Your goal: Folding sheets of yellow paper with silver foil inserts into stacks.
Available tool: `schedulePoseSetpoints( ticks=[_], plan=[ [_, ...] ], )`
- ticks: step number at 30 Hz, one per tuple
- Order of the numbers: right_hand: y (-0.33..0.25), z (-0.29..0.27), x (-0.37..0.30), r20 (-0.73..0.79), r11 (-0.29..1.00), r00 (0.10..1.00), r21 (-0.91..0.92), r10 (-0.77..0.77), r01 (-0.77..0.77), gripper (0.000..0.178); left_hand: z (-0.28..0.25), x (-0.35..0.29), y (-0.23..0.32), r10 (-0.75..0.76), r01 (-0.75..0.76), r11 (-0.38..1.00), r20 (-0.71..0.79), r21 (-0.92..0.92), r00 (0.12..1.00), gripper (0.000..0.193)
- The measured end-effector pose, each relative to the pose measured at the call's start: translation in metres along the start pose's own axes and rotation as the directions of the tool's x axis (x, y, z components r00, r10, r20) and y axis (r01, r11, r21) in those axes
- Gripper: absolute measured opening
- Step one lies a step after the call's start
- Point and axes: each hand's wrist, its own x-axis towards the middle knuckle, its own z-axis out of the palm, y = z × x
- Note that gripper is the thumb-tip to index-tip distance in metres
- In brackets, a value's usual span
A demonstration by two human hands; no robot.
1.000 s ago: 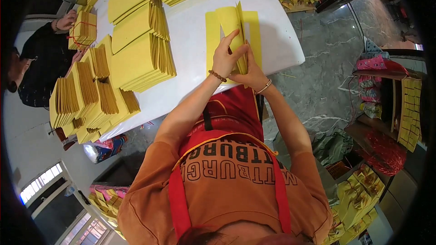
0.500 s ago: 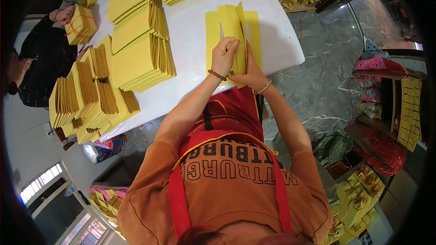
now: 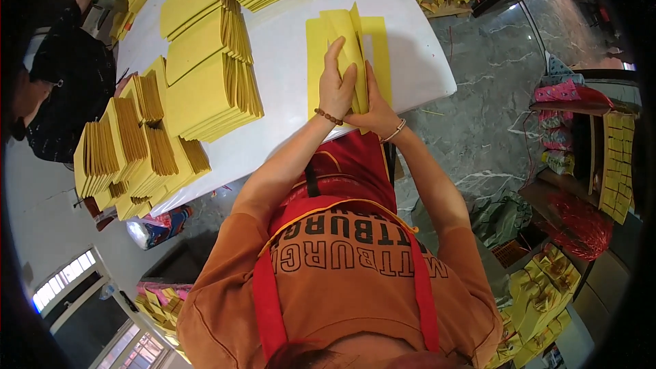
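Head view: the folded yellow paper (image 3: 344, 24) was at upper centre, its long axis running up and down the frame, its top leaning slightly left and one edge jutting upward. It lay over flat yellow paper (image 3: 378, 51) on the white tabletop (image 3: 281, 51). The left hand (image 3: 334, 90) rested against its left side, thumb spread apart from the outstretched fingers. The right hand (image 3: 377, 115) flanked its right side, fingers pointing up the frame; whether they were clamped on it could not be told. Yellow paper stacks (image 3: 212, 99) stood at upper left.
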Motion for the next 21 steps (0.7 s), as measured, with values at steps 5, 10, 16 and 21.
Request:
schedulePoseSetpoints(
  ticks=[5, 10, 16, 21],
  plan=[
    [0.004, 0.002, 0.000, -0.021, 0.996, 0.999, -0.073, -0.043, 0.042, 0.109, -0.003, 0.006, -0.012, 0.012, -0.022, 0.998, 0.180, 0.052, 0.984, 0.038],
    [0.009, 0.001, -0.001, 0.011, 0.995, 0.999, -0.089, -0.034, 0.034, 0.109, -0.004, 0.006, -0.005, -0.116, 0.084, 0.983, 0.199, 0.163, 0.973, 0.043],
    [-0.001, 0.001, -0.002, 0.000, 0.996, 1.000, -0.087, 0.004, -0.004, 0.111, -0.008, 0.004, -0.011, -0.198, 0.180, 0.978, 0.210, 0.101, 0.958, 0.042],
    [-0.004, 0.003, -0.002, 0.007, 0.999, 1.000, -0.031, -0.019, 0.019, 0.112, -0.005, 0.003, -0.019, -0.249, 0.275, 0.955, 0.205, -0.110, 0.947, 0.039]
  ],
)
